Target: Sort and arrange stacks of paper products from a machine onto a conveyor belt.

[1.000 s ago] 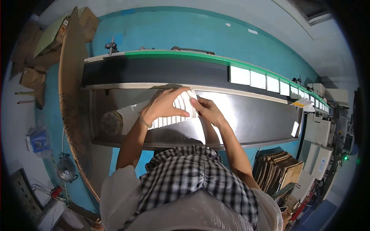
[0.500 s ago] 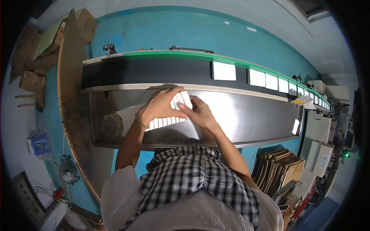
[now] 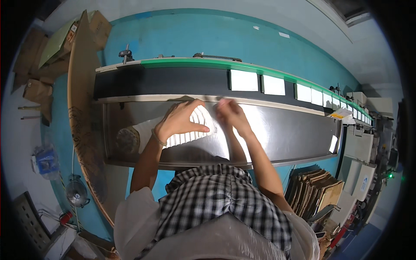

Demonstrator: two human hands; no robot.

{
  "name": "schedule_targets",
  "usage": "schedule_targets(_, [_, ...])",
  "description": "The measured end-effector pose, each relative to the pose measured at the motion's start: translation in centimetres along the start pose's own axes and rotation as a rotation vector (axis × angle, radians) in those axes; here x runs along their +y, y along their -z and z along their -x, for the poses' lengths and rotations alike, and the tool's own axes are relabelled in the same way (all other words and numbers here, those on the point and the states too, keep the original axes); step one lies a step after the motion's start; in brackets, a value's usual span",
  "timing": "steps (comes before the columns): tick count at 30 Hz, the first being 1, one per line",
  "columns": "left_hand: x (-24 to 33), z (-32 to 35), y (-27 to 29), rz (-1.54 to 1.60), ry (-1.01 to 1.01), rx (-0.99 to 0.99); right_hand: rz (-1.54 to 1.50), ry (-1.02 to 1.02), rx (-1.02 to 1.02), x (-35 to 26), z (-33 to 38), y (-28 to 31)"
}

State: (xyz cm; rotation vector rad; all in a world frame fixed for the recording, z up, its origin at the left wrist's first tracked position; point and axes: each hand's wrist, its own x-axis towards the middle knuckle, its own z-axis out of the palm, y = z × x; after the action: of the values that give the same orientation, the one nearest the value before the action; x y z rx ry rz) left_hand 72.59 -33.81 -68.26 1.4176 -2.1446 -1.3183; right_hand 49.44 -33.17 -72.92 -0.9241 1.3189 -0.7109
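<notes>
My left hand (image 3: 181,120) rests spread over a fanned row of white flat cards (image 3: 190,134) on the steel worktable (image 3: 286,134), thumb pointing right along them. My right hand (image 3: 231,113), slightly blurred, sits just to the right at the far end of the row, fingers curled at the top cards near the table's far edge. Whether it grips a card is unclear. A roll of white material (image 3: 127,140) lies left of my left wrist.
A black conveyor belt (image 3: 173,80) with a green rail runs behind the table, carrying several white cards (image 3: 243,80) off to the right. Flattened cardboard (image 3: 314,190) stands at the lower right, brown boxes (image 3: 39,69) at the far left, a small fan (image 3: 77,193) on the floor.
The white cards on the belt have travelled further right. My right hand has lifted from the row toward the table's far edge; my left hand stays on the cards.
</notes>
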Motion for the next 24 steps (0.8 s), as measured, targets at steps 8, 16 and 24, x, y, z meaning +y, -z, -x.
schedule_targets(8, [-0.2, 1.2, 0.6, -0.005, 0.016, -0.008, -0.06, -0.127, -0.108, 0.7, 1.8, -2.0])
schedule_targets(16, [-1.0, 1.0, 0.4, -0.014, 0.021, 0.035, -0.264, 0.026, 0.172, -0.2, -1.8, -0.7])
schedule_targets(24, [-1.2, 1.8, 0.6, -0.032, -0.055, 0.066, 0.121, 0.063, -0.156, 1.0, 1.5, -4.6])
